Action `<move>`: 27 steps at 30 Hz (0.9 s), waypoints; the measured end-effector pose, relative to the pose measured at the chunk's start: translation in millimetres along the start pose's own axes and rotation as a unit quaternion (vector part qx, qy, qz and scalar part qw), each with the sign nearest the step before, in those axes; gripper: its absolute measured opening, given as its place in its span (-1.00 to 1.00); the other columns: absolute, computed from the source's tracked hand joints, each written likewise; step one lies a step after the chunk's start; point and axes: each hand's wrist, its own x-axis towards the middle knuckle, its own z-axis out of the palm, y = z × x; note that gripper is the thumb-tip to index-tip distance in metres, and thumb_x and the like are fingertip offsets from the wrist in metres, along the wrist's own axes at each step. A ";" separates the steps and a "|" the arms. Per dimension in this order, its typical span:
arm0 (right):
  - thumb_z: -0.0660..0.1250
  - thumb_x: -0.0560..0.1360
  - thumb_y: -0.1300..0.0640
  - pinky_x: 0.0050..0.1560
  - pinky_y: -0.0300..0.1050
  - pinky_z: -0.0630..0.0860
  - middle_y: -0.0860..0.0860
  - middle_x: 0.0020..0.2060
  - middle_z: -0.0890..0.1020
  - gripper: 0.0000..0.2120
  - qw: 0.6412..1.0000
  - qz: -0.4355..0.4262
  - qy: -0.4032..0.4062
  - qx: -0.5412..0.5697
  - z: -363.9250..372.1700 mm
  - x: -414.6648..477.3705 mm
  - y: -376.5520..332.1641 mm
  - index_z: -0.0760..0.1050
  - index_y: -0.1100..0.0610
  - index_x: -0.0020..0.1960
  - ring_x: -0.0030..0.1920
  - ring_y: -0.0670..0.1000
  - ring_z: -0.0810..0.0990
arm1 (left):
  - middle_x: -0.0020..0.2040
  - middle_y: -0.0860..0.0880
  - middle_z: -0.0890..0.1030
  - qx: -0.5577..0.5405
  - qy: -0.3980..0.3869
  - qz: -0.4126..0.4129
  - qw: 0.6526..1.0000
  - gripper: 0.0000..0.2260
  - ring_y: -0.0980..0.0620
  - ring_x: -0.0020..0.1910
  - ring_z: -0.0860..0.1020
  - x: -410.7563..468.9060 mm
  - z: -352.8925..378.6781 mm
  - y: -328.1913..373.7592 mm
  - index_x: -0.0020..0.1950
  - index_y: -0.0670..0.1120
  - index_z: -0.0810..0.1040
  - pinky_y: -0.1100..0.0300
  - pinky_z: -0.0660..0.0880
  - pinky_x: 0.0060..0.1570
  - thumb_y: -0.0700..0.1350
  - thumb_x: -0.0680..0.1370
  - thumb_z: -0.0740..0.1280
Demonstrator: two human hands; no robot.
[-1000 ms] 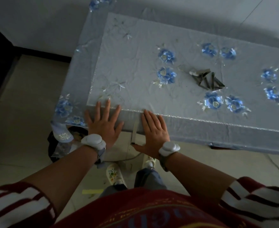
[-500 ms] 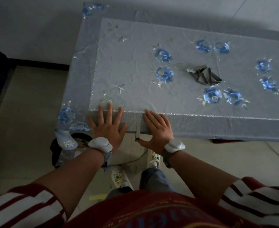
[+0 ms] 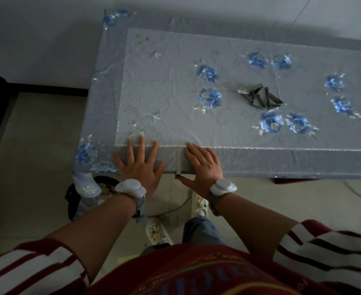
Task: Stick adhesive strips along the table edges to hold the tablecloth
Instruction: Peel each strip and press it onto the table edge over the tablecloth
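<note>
The tablecloth [image 3: 175, 86] is covering the bench and hanging over its near edge. One dark adhesive strip [image 3: 178, 163] is running vertically down that overhang, from the silver border line to the lower hem, where its bottom end is projecting slightly past the cloth. The left hand [image 3: 140, 167] is lying flat on the cloth to the left of the strip, fingers spread; its grip is fully open and holding nothing. The right hand [image 3: 203, 167] is lying flat just to the right of the strip, fingers extended, thumb reaching toward the strip's lower end; whether the thumb is touching it cannot be told. A pile of spare strips [image 3: 258, 96] is lying on the benchtop, well apart from the strip, beyond and to its right.
</note>
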 end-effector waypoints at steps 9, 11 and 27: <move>0.36 0.40 -0.16 0.38 -0.05 0.25 0.00 0.36 0.42 -0.39 0.987 0.039 -0.059 0.144 -36.6 12.1 18.7 0.35 0.05 0.37 0.37 0.04 0.35 | 0.55 -0.06 -0.01 -0.015 -0.008 -0.026 1.000 -0.44 -0.17 0.52 -0.07 7.8 -16.0 11.4 0.48 0.13 0.05 -0.32 -0.10 0.39 0.22 0.49 -0.09; 0.35 0.42 -0.13 0.32 -0.03 0.37 0.03 0.26 0.51 -0.51 0.983 0.078 -0.021 0.163 -46.5 16.0 42.0 0.46 0.08 0.27 0.29 0.07 0.44 | 0.54 -0.07 0.08 -0.036 0.009 -0.019 0.999 -0.39 -0.15 0.51 0.02 17.4 -20.8 26.7 0.47 0.08 0.14 -0.28 -0.05 0.40 0.21 0.44 -0.13; 0.30 0.47 0.03 -0.02 -0.11 0.46 0.05 -0.04 0.61 -0.75 0.959 0.229 -0.056 0.157 -108.5 96.6 239.3 0.53 0.05 0.13 -0.02 0.09 0.58 | 0.48 -0.09 0.27 0.065 -0.034 0.115 0.991 -0.45 -0.20 0.44 0.26 140.2 -7.6 196.0 0.43 0.05 0.24 -0.38 0.19 0.24 0.18 0.47 0.05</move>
